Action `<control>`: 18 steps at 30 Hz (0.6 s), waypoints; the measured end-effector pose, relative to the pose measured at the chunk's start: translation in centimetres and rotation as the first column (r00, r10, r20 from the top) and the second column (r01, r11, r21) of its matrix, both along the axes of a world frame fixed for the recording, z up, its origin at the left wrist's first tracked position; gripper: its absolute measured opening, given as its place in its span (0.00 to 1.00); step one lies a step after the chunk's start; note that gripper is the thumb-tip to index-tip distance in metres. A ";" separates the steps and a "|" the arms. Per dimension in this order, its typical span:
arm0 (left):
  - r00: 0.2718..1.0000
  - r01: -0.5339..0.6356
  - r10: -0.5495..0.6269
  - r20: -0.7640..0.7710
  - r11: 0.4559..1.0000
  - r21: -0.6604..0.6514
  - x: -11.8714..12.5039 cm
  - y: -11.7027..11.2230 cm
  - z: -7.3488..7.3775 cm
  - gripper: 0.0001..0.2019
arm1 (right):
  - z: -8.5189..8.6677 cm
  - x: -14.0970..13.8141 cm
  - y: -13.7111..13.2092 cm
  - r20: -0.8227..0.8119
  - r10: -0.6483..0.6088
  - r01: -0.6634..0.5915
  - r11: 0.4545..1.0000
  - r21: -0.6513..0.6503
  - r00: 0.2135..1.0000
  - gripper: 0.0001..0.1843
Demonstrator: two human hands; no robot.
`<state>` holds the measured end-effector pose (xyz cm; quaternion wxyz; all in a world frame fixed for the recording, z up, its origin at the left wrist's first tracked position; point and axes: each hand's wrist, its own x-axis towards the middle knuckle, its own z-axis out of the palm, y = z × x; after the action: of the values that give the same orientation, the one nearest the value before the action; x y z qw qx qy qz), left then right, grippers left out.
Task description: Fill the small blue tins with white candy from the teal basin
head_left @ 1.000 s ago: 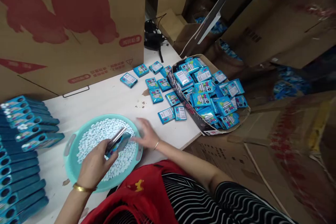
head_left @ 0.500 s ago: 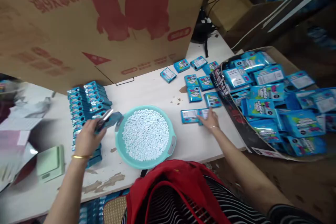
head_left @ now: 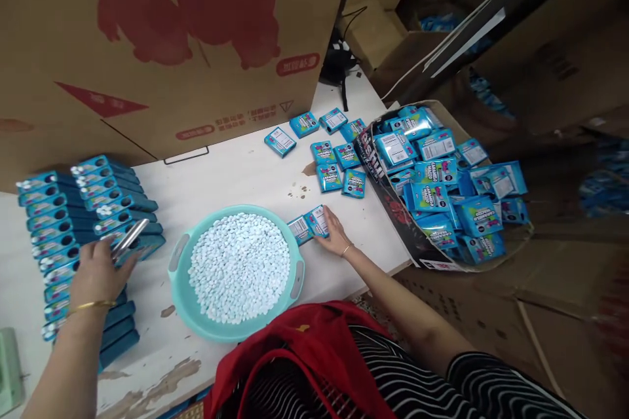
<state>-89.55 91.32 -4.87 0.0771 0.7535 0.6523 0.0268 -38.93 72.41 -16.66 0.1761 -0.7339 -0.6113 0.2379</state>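
Note:
My left hand (head_left: pixel 98 268) is closed round a flat silvery tool (head_left: pixel 128 237) and rests at the stack of filled blue packets (head_left: pixel 73 209) on the table's left, where it sets down a blue packet (head_left: pixel 142 245). My right hand (head_left: pixel 337 236) lies on a small blue packet (head_left: pixel 317 221) just right of the teal basin (head_left: pixel 179 255), fingers curled over its edge; a second packet (head_left: pixel 298 228) lies beside it. The basin holds a heap of small white tablets (head_left: pixel 239 266).
More loose blue packets (head_left: pixel 334 157) lie further back on the white table (head_left: pixel 230 177). A cardboard tray (head_left: pixel 393 209) heaped with blue packets overhangs the table's right edge. A big printed carton (head_left: pixel 171 46) stands behind. Cardboard boxes fill the right side.
My left hand carried the tool and blue packet from over the basin to the left stack. My right hand moved from the basin's rim to the packets right of it and drew one closer.

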 end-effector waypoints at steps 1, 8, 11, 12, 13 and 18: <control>1.000 0.006 -0.007 0.026 0.999 0.033 0.5 -0.7 0.0 0.24 | 0.0 0.2 -0.2 -0.001 0.012 -0.012 1.000 -0.018 1.000 0.53; 0.931 0.252 -0.183 0.317 0.948 -0.192 6.4 -9.2 -1.3 0.21 | 1.5 -0.7 0.9 0.108 -0.188 0.195 0.979 -0.064 0.976 0.60; 0.935 0.313 -0.238 0.262 0.902 -0.299 8.5 -12.3 -2.7 0.19 | 3.7 -1.0 0.9 0.013 -0.235 0.235 0.971 0.035 0.972 0.58; 0.941 0.314 -0.251 0.225 0.897 -0.311 8.9 -12.9 -3.1 0.18 | 4.6 -1.2 0.7 -0.060 -0.240 0.244 0.967 0.077 0.969 0.59; 0.945 0.315 -0.264 0.194 0.895 -0.314 9.4 -13.1 -3.5 0.18 | 5.6 -1.4 0.6 -0.157 -0.247 0.266 0.957 0.114 0.956 0.60; 0.951 0.301 -0.307 0.027 0.903 -0.306 11.7 -12.5 -4.7 0.16 | 10.6 -3.5 0.4 -0.881 -0.331 0.484 0.864 -0.139 0.337 0.60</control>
<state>-77.83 78.83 -9.59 0.1893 0.8250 0.5239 -0.0952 -42.41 72.82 -6.09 0.5740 -0.6144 -0.2404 0.4851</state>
